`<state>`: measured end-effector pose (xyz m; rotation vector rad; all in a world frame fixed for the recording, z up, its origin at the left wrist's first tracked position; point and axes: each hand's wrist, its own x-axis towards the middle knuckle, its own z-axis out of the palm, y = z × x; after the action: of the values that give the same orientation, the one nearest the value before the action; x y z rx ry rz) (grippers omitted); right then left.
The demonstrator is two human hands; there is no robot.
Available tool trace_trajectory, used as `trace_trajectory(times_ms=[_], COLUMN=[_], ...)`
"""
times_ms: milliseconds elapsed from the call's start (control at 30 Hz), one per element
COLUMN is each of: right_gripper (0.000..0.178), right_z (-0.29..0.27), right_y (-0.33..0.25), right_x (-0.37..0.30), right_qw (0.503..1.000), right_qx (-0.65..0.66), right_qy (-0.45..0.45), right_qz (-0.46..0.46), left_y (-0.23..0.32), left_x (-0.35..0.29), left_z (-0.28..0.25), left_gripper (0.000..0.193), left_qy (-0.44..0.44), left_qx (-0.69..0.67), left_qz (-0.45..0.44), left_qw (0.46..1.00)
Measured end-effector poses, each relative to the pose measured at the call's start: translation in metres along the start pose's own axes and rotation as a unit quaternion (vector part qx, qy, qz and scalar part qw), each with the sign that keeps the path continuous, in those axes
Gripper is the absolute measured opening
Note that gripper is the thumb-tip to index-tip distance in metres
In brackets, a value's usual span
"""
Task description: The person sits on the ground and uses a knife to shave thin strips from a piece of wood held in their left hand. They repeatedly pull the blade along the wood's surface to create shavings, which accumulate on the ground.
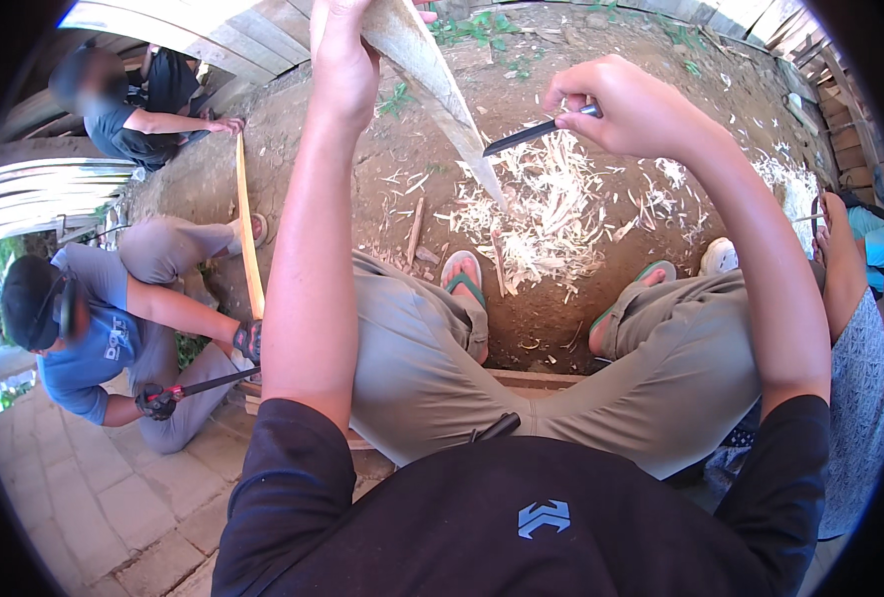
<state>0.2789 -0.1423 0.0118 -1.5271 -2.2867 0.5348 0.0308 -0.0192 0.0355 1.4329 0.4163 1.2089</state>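
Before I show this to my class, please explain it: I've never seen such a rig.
No robot here: the left of two head-worn fisheye cameras looks down, bending straight edges. The wearer's bare left hand grips a long pale wooden strip, cut off by the picture's top edge. The right hand holds a dark-bladed knife at the strip's edge. Wood shavings lie scattered on the earth ground, and another person in blue is at the left.
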Motion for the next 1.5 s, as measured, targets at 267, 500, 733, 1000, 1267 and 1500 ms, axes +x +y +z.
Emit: trace_trajectory(times_ms=[267, 500, 733, 1000, 1267, 1500], right_gripper=[0.015, 0.021, 0.025, 0.024, 0.024, 0.025], right_z=[0.012, 0.033, 0.069, 0.097, 0.089, 0.076], right_y=[0.045, -0.061, -0.121, -0.129, -0.124, -0.132], right_x=[0.004, -0.001, -0.007, 0.004, 0.001, -0.002], right_qw=[0.993, 0.923, 0.890, 0.833, 0.825, 0.862], right_qx=[-0.019, 0.279, 0.328, 0.429, 0.462, 0.392], right_qy=[0.029, 0.107, 0.237, 0.291, 0.272, 0.270], right_qz=[0.115, 0.242, 0.211, 0.191, 0.181, 0.173], left_y=[-0.008, 0.015, 0.017, 0.024, 0.023, 0.023], left_x=[0.003, -0.009, -0.021, -0.031, -0.027, -0.028], left_z=[-0.030, -0.025, 0.015, 0.043, 0.039, 0.042], left_gripper=[0.036, 0.046, 0.042, 0.045, 0.048, 0.057], left_qy=[0.068, 0.175, 0.197, 0.234, 0.261, 0.256], left_qx=[0.138, 0.064, 0.094, 0.122, 0.138, 0.146], left_qz=[0.058, 0.070, 0.151, 0.177, 0.169, 0.174], left_qw=[0.986, 0.980, 0.964, 0.948, 0.940, 0.940])
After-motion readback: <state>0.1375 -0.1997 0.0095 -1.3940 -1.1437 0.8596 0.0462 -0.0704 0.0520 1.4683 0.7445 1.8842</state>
